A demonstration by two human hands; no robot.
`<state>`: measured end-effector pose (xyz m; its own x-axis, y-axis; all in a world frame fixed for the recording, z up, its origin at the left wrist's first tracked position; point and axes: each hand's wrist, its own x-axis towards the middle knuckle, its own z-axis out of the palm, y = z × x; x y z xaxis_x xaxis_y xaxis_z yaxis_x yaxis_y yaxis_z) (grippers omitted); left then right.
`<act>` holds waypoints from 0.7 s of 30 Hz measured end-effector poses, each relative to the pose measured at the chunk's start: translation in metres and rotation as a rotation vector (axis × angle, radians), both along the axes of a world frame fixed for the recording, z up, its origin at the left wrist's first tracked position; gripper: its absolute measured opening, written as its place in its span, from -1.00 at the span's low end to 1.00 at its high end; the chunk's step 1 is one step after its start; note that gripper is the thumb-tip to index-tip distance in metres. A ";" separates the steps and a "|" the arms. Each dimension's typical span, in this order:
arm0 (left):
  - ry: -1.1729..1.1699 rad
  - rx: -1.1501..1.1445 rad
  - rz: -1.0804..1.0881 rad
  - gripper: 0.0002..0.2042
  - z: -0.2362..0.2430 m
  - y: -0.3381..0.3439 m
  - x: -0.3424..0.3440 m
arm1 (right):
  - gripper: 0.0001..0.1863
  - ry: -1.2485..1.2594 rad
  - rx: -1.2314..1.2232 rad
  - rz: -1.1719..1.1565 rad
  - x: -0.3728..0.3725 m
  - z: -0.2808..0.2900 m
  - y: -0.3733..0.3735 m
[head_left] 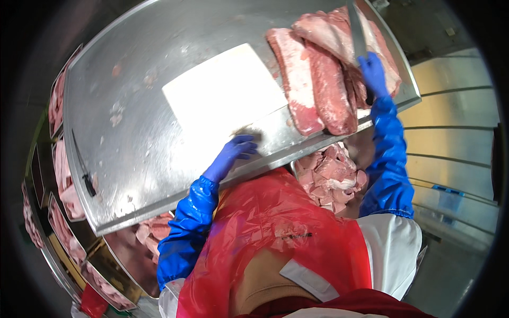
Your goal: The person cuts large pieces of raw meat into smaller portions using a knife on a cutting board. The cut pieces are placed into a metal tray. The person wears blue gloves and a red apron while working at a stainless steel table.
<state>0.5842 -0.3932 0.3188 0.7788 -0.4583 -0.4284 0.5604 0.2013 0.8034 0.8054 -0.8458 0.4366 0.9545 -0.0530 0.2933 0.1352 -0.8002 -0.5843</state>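
Observation:
My right hand (374,74) grips a long knife (356,34), its blade pointing away from me over a pile of pale pink meat slabs (328,29) at the table's right end. Two long slabs (294,79) lie side by side just left of it. My left hand (233,156), in a purple-blue glove like the right, is open above the near part of the steel table (132,159), fingers slightly bent and holding nothing visible. A white cutting board (217,90) lies just beyond it.
A black-handled knife (87,183) lies near the table's left edge. Below the near edge, a container of meat trimmings (331,180) stands beside my red apron. Bins of meat (69,233) line the left and lower left. A yellowish slatted surface (445,143) is at right.

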 end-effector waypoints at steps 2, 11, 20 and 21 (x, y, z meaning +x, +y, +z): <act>0.054 -0.264 -0.180 -0.56 -0.005 -0.050 0.035 | -0.68 0.042 0.064 -0.044 0.039 0.011 -0.072; 0.230 -0.665 0.086 -0.46 -0.002 -0.308 0.220 | -0.35 0.296 0.095 -0.031 0.103 -0.011 -0.100; 0.050 -0.152 0.151 -0.43 0.018 -0.317 0.235 | -0.58 0.451 0.080 0.115 0.060 0.008 -0.062; 0.110 -0.119 0.275 -0.40 0.008 -0.302 0.238 | -0.57 0.450 0.025 0.153 0.056 0.012 -0.051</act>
